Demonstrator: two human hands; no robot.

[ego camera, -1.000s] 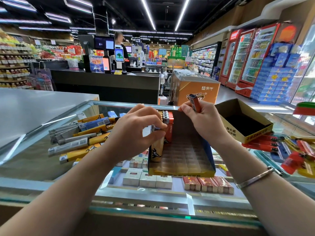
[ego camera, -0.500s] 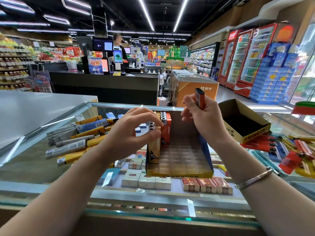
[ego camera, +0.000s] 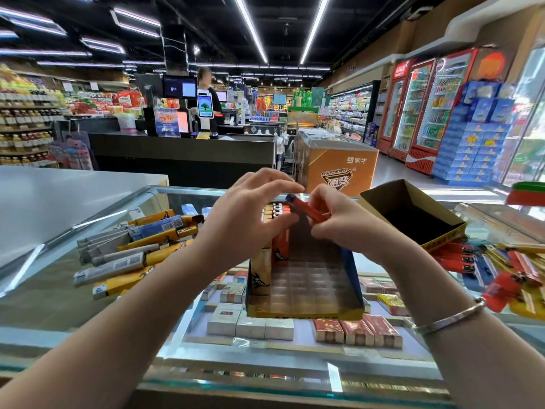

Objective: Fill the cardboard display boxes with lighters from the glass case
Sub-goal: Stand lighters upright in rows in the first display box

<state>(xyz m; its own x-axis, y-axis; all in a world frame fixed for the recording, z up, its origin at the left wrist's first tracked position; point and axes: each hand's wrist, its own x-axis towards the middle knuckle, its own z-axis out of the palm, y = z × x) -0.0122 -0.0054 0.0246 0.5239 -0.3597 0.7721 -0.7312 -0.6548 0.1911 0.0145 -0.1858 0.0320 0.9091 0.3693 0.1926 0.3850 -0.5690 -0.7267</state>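
The glass counter (ego camera: 53,293) carries everything the person works with, its flat top serving as a sorting surface while cigarette packs (ego camera: 250,327) sit on show beneath the pane. On it, straight ahead, stands the display box (ego camera: 306,312) being filled, a cardboard tray with a gridded insert (ego camera: 303,281) whose cells probably keep each lighter upright and evenly spaced; its low front wall faces the person, so the cells are easy to reach from above. Only the far left corner looks filled, where lighters in the box (ego camera: 277,231) stand on end, and most cells are bare, so the job seems early. A second, empty box (ego camera: 413,219) waits to the right, tilted with its mouth toward the person, likely next in line. Loose stock lies in two heaps within arm's reach: yellow and grey lighters (ego camera: 129,255) on the left, red and yellow lighters (ego camera: 507,270) on the right, all lying flat.

Both hands meet above the back of the box. The right hand (ego camera: 348,222) has its grip closed round a red lighter (ego camera: 303,208), held slanted with its dark cap toward the left hand (ego camera: 247,214), seemingly to turn it the right way up before it goes into a cell. The left hand's grip is wide and holds nothing, fingers (ego camera: 265,178) arched over the cap, thumb (ego camera: 275,228) below, apparently poised to take or steady it. A bracelet (ego camera: 448,317) circles the right wrist
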